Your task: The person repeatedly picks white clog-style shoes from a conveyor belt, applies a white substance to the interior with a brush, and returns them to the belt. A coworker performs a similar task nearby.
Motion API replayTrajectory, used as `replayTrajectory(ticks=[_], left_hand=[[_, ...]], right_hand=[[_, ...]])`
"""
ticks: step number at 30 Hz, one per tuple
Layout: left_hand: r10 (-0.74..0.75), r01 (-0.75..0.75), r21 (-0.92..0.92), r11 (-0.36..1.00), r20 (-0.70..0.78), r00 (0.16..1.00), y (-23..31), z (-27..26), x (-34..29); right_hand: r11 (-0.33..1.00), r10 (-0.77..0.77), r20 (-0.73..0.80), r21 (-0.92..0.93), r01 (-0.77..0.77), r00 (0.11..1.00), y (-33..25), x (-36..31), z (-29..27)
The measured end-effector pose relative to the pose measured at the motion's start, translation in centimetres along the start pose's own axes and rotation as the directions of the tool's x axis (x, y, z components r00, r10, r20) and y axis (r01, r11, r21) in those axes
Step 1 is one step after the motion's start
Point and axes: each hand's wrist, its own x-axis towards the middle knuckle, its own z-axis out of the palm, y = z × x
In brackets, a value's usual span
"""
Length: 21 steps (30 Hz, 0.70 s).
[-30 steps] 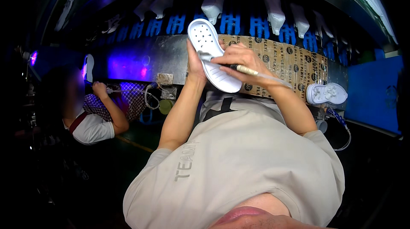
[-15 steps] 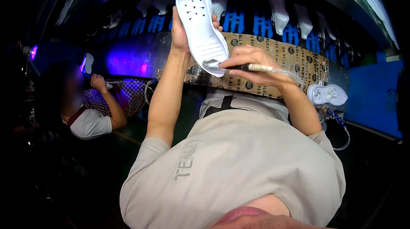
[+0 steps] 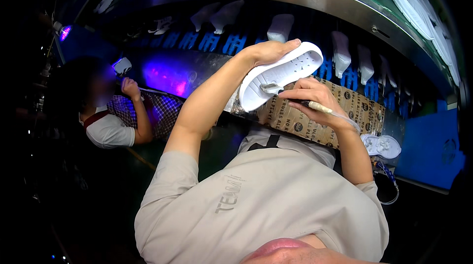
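Note:
My left hand (image 3: 272, 52) grips a white shoe sole (image 3: 276, 78) by its far left side, thumb over the rim. The sole is tilted, its inner face toward me, with small holes in the toe end at the upper right and ridges in the heel. In my right hand (image 3: 318, 95) is a slim brush (image 3: 319, 107) with a dark and cream handle, a clear tube trailing from its back end. Its pale flat tip lies against the sole's inner heel. Fingers hide part of the handle.
Printed cardboard (image 3: 303, 122) covers the bench below. At right lies a white sole-shaped piece (image 3: 387, 147) holding white lumps, near a blue panel (image 3: 428, 150). Beyond, white shoe parts (image 3: 341, 57) sit by blue fixtures under a metal rail (image 3: 276, 5). A co-worker (image 3: 118, 121) works at left.
The sole has turned clockwise, toe now toward the upper right, and sits lower. My left hand now shows its back across the far side. The brush tip has moved from the heel's end further inward.

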Motion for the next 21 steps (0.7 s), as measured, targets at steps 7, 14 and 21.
replayTrajectory(ticks=[7,14,21], left_hand=[[-0.113,0.098,0.259,0.961,0.042,0.993,0.9,0.4,-0.6],[-0.156,0.162,0.365,0.917,-0.047,0.987,-0.1,-0.4,-1.5],[-0.141,0.179,0.431,0.885,-0.119,0.983,-1.0,-1.4,-2.1]], right_hand=[[0.998,-0.027,0.060,0.062,0.024,0.998,0.5,-0.5,-1.4],[0.995,-0.044,0.031,0.091,0.041,0.999,1.4,-1.4,-1.9],[0.999,-0.008,0.061,0.048,0.005,0.998,1.4,-1.1,-3.5]])
